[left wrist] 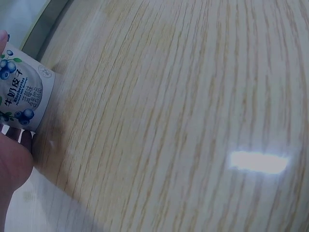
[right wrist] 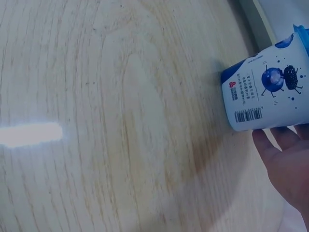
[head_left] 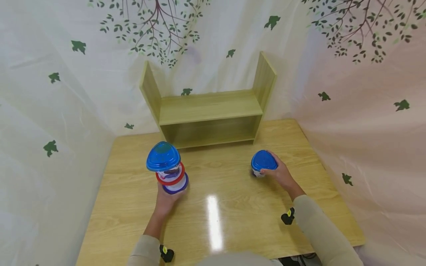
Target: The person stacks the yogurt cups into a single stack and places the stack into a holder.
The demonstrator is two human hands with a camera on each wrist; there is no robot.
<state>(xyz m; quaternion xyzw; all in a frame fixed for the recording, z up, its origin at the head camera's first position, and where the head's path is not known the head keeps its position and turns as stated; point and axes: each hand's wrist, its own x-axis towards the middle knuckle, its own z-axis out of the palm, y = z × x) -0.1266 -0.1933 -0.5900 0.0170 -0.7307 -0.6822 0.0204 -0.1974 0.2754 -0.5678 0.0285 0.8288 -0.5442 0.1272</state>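
left hand (head_left: 167,202): holds a stack (head_left: 170,175) of cups, blue lid (head_left: 163,157) on top, near the shelf's (head_left: 209,107) left end | right hand (head_left: 283,174): holds one cup (head_left: 264,160), near the shelf's right end | table (head_left: 229,207): under both hands

- wood-grain table (head_left: 226,177), a bright light streak (head_left: 214,223) glaring off it
- two-tier wood-grain shelf (head_left: 210,107) standing toward the back
- pale cloth backdrop (head_left: 110,81), printed with leafy branches (head_left: 163,22)
- dark cables (head_left: 308,256) below the near edge
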